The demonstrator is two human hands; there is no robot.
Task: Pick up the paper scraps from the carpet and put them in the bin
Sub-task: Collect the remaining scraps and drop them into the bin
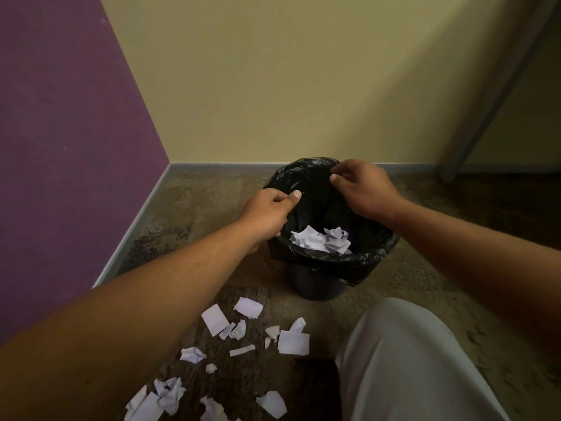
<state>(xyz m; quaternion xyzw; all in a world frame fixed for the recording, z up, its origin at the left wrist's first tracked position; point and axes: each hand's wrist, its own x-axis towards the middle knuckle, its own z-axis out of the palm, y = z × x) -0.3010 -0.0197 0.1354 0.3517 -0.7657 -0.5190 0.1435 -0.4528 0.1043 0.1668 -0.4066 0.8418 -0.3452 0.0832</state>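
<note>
Both hands are over the bin [315, 287], placed, it seems, so that paper falls inside it and not beside it. The right hand [364, 189] hovers above the bin's far rim, fingers loosely curled and apart, holding nothing visible. The left hand [267, 212] is at the bin's left rim, fingers curled with the thumb against them. Whether it pinches the black liner [334, 259] cannot be told. A pile [318, 240] of white paper lies inside the bin. Many scraps [293, 341] lie in front of the bin on the mottled brown carpet [212, 208], beside a knee [409, 360]. A cream wall [273, 86] stands behind the bin and a purple wall [60, 147] to its left, with grey skirting [227, 166] along both.
</note>
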